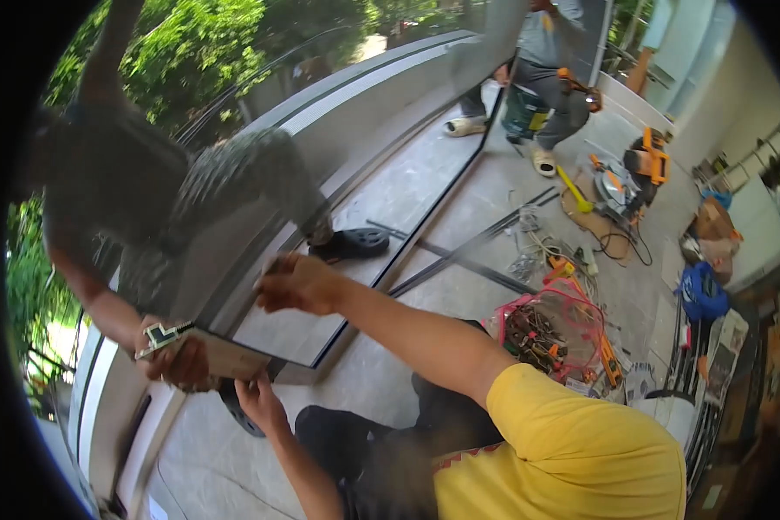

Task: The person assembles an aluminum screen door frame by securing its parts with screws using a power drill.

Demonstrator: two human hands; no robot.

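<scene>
A glass panel (364,217) in a thin dark frame (442,199) leans across the view. Along its near end runs a pale frame profile (230,351), whose cut end shows a hollow section. My left hand (264,403) is closed on the lower edge of this profile from below. In front of the glass hangs my right hand (299,284), fingers curled together and slightly blurred; anything in them is too small to make out. A co-worker's hand (182,362) grips the profile's cut end from the far side.
Dark metal strips (468,247) cross on the floor. Nearby lie a pink-edged clear bag of hardware (542,334), a mitre saw (628,178) and a yellow tool (575,189). A second person (550,95) sits at the back, holding a drill (581,91). A blue bag (704,290) is at right.
</scene>
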